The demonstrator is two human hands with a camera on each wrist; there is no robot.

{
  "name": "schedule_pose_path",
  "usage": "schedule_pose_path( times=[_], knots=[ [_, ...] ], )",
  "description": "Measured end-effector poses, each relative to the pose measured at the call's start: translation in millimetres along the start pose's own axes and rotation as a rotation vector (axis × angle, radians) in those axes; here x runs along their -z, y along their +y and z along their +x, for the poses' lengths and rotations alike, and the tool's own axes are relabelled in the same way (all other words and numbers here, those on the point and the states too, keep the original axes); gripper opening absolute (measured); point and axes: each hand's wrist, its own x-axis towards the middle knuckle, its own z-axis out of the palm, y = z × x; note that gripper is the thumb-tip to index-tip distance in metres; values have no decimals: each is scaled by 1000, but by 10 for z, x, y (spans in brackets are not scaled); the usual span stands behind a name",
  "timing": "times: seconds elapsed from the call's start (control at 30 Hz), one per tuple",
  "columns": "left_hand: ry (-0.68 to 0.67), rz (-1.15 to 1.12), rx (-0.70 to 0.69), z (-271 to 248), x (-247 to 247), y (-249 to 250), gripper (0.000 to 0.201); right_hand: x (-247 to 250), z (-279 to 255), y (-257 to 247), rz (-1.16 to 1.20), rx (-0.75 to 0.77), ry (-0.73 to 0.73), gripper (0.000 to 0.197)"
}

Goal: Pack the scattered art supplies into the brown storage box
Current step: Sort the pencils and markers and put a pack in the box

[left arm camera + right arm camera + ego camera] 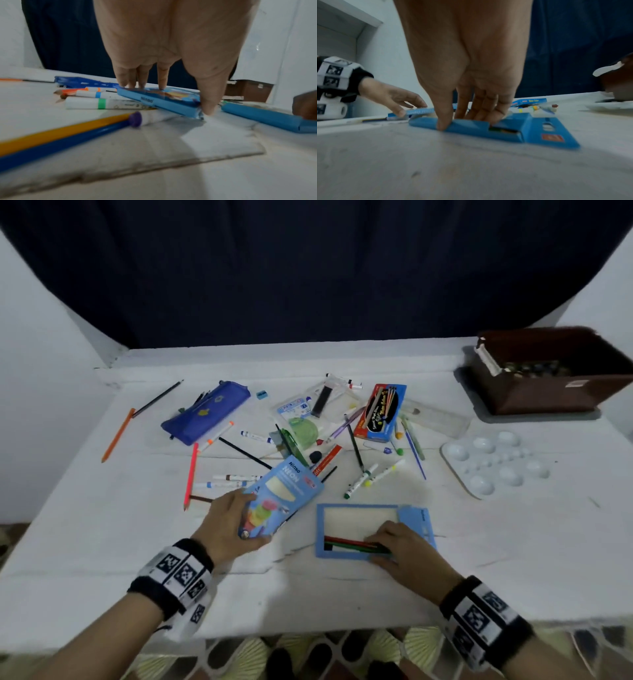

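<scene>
The brown storage box [548, 371] stands open at the table's back right, with small items inside. My left hand [239, 515] grips a light blue "Neon" pencil box sleeve [284, 498], thumb at its near end and fingers over its top [161, 97], and tilts it over loose markers. A shallow blue tray [356, 525] with a few coloured pencils [346, 544] lies flat in front of me. My right hand [383, 546] pinches the tray's near wall [471, 125], thumb outside and fingers inside on the pencils.
Scattered mid-table are markers, pencils and brushes, a blue zip pencil case [205, 412], a water colour box [380, 412], clear packets and a green disc. A white paint palette [493, 463] lies right of them. An orange pencil [118, 434] lies far left.
</scene>
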Motion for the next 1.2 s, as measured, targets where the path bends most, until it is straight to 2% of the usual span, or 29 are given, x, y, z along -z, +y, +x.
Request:
schedule_pose_path(
  times=[0.1, 0.17, 0.23, 0.3, 0.37, 0.47, 0.57, 0.67, 0.77, 0.83, 0.93, 1.03, 1.13, 1.2],
  knots=[
    [64, 130, -113, -53, -81, 301, 71, 144, -107, 159, 31, -18, -87, 19],
    [70, 45, -221, -86, -174, 644, 55, 263, -96, 222, 52, -48, -195, 16],
    [-60, -124, -310, -118, -329, 1067, 38, 378, -71, 278, 120, -74, -251, 19],
    [-179, -190, -387, -135, -545, 1391, 31, 456, -37, 344, 93, -61, -263, 21],
    [-187, -154, -427, -101, -735, 1547, 25, 463, -13, 400, 23, 8, -269, 15],
    [-170, -44, -391, -46, -841, 1657, 17, 430, -1, 409, -28, 85, -235, 8],
    [-132, 34, -416, -91, -883, 1698, 21, 402, -27, 391, -49, 88, -157, 15],
    [-75, 34, -354, -95, -886, 1689, 18, 405, -62, 468, -44, 117, -108, 22],
    [-173, 130, -231, 15, -822, 1767, 20, 453, -103, 622, -224, 153, -56, 24],
    [-284, 189, -161, 88, -740, 1819, 25, 507, -154, 728, -194, 170, -65, 22],
    [-393, 287, -167, 121, -686, 1837, 27, 582, -247, 929, -106, 204, -65, 23],
    [-466, 367, -193, 81, -700, 1828, 28, 622, -358, 1144, -12, 129, -69, 33],
    [-390, 225, -200, 121, -627, 1807, 28, 581, -415, 1237, 69, 108, -78, 36],
    [-186, 58, -160, 244, -523, 1768, 26, 564, -396, 1230, 85, 111, -84, 38]
  ],
)
